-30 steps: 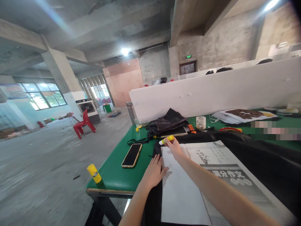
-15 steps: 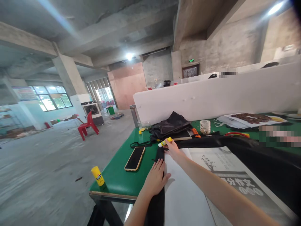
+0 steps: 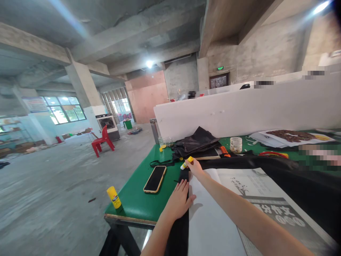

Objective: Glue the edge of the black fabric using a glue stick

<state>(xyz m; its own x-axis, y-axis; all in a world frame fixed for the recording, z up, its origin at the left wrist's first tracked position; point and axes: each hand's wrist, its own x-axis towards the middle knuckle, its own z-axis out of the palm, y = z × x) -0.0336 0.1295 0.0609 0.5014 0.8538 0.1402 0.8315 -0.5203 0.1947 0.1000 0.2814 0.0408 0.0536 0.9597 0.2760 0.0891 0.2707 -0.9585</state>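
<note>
Between the fingers of my right hand (image 3: 196,168) is a yellow and white glue stick (image 3: 186,163), its white end pointing down and left at the black material (image 3: 183,174) beside the page. My left hand (image 3: 179,201) lies flat with fingers apart, across the black material and the left edge of an open book. The book's blank white page (image 3: 210,220) is under my right forearm. A printed grey page (image 3: 266,202) shows to the right. Black sheet material (image 3: 306,185) spreads under and around the book.
On the green table (image 3: 133,192) lie a phone (image 3: 155,179) and a second yellow glue stick (image 3: 114,197) near the left corner. Behind are crumpled black material (image 3: 195,142), an orange-handled tool (image 3: 225,151), a jar (image 3: 236,144) and a white partition (image 3: 226,117). A red chair (image 3: 103,140) stands on the floor.
The glue stick in my right hand has tilted more steeply, its white end now lower. My left hand stays flat in the same place. The whole view has shifted slightly.
</note>
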